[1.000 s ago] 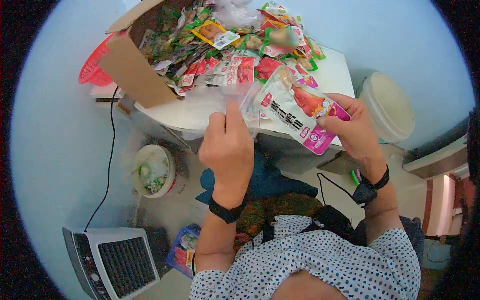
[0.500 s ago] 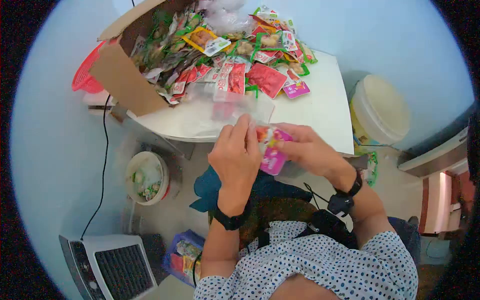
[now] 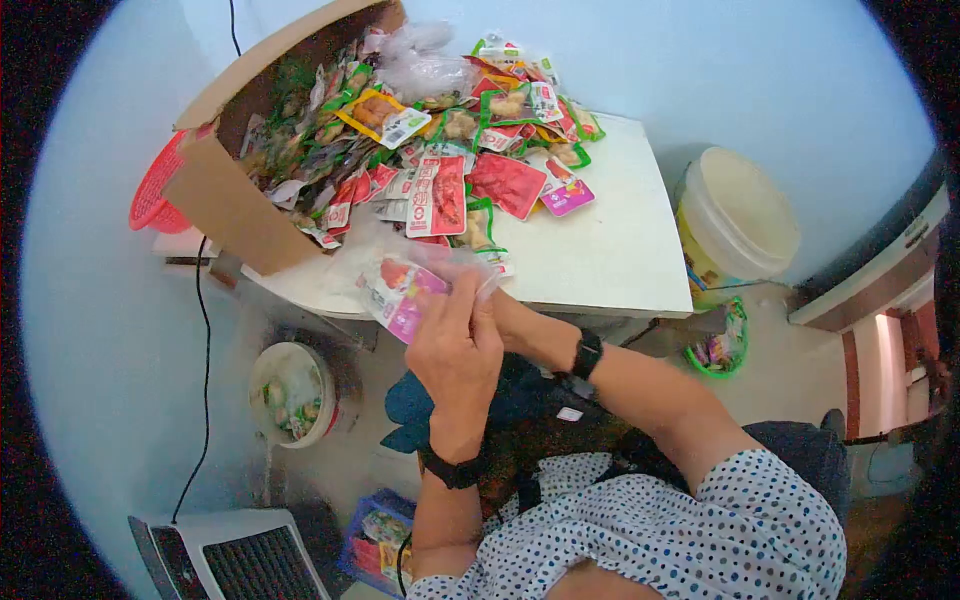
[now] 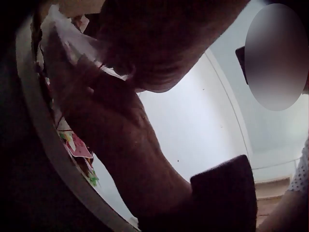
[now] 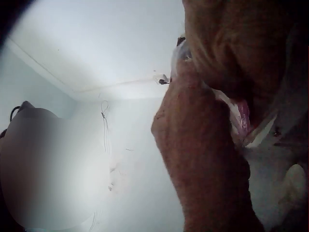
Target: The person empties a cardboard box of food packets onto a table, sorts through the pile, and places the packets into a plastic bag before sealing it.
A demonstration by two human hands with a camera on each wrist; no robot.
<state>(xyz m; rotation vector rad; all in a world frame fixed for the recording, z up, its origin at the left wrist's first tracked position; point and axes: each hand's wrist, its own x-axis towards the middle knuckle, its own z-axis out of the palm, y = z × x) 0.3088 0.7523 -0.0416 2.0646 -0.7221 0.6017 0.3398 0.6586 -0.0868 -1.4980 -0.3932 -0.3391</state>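
Observation:
My left hand (image 3: 455, 345) pinches the edge of a clear plastic bag (image 3: 470, 262) in front of the table. Inside the bag lies a white and purple food packet (image 3: 400, 295), its purple end toward my hands. My right hand (image 3: 510, 320) reaches across behind the left one to that end of the packet, its fingers mostly hidden. The right wrist view shows a strip of pink packet (image 5: 244, 116) between the two hands. Close beyond the bag, red, green and yellow food packets (image 3: 435, 195) lie heaped on the white table (image 3: 620, 230).
A cardboard box (image 3: 225, 205) on its side spills packets onto the table, beside a red basket (image 3: 158, 190). White buckets stand at right (image 3: 745, 215) and lower left (image 3: 325, 380). A green-rimmed basket (image 3: 740, 345), a blue crate (image 3: 365, 550) and an air cooler (image 3: 255, 560) are on the floor.
My right hand has carried the packet leftward into the clear bag and now crosses behind my left hand. The left hand keeps hold of the bag; the view has shifted slightly right.

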